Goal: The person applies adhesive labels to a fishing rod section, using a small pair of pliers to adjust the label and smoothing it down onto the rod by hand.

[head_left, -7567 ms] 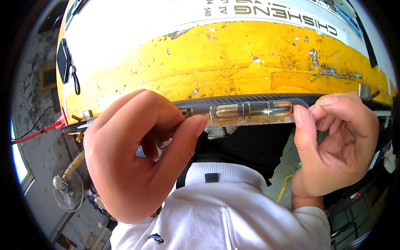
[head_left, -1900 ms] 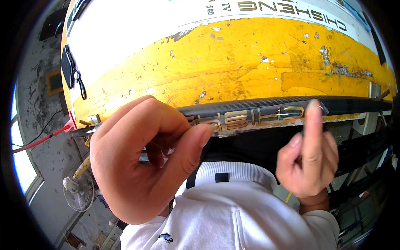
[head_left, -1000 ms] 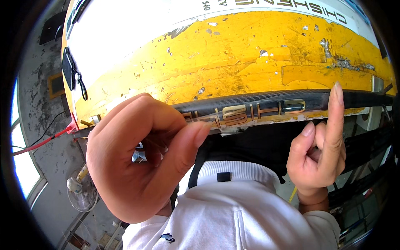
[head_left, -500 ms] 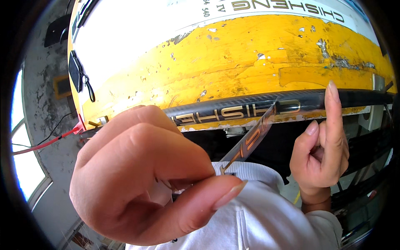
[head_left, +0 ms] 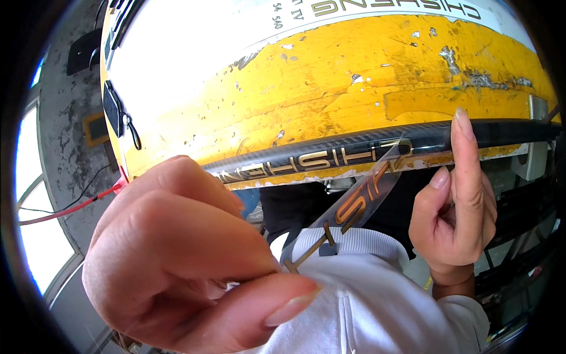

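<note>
My left hand, large and close, pinches the near end of a clear film strip between thumb and forefinger. The strip carries gold-and-black letter shapes and slants up to a black carbon-fibre tube. Its far end meets the tube beside the right end of a row of gold lettering. My right hand holds nothing. Its forefinger points up and rests against the tube, right of the film; the thumb stands apart and the other fingers are curled in.
The tube lies along the near edge of a worn yellow table. A metal bracket is at its right. A white sheet with gold lettering lies at the back. A black device with a strap and a red cable are left.
My left hand has moved a little left and down with the film end, and more of the strip shows stretched out. My right hand stays nearly in place against the tube.
</note>
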Demonstrator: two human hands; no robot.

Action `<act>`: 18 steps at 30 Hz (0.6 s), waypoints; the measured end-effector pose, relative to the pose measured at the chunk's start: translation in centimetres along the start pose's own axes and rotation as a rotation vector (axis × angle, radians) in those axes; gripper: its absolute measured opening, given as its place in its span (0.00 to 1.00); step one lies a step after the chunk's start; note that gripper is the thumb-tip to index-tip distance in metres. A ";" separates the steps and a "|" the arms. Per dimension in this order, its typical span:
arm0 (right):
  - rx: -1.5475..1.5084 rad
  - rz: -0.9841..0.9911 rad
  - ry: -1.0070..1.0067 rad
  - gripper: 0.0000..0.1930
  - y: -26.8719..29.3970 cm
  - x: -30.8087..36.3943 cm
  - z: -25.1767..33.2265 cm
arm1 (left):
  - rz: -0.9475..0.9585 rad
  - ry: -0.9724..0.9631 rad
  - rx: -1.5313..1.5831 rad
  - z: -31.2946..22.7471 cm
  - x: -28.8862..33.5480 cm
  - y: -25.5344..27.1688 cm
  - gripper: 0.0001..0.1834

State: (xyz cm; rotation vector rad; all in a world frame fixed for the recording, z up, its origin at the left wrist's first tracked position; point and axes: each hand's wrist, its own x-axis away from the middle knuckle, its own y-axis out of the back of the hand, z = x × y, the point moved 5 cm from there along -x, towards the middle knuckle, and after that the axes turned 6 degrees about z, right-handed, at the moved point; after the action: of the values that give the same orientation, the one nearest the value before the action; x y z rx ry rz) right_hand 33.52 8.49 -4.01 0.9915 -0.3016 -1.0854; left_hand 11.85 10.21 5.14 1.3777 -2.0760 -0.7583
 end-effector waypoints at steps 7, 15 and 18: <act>0.008 0.003 0.021 0.23 0.0 -0.1 0.0 | 0.006 0.052 -0.017 -0.1 0.0 0.0 0.21; -0.012 0.030 0.004 0.23 0.1 -0.2 0.0 | -0.046 0.247 -0.007 0.3 -0.4 -0.7 0.19; -0.014 0.028 0.006 0.23 0.0 0.0 0.0 | -0.062 0.256 0.030 0.7 0.0 -1.0 0.19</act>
State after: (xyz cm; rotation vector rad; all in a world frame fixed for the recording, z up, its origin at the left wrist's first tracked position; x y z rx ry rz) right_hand 33.57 8.53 -4.01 0.9753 -0.3019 -1.0579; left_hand 11.97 10.05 3.93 1.4784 -1.8600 -0.5449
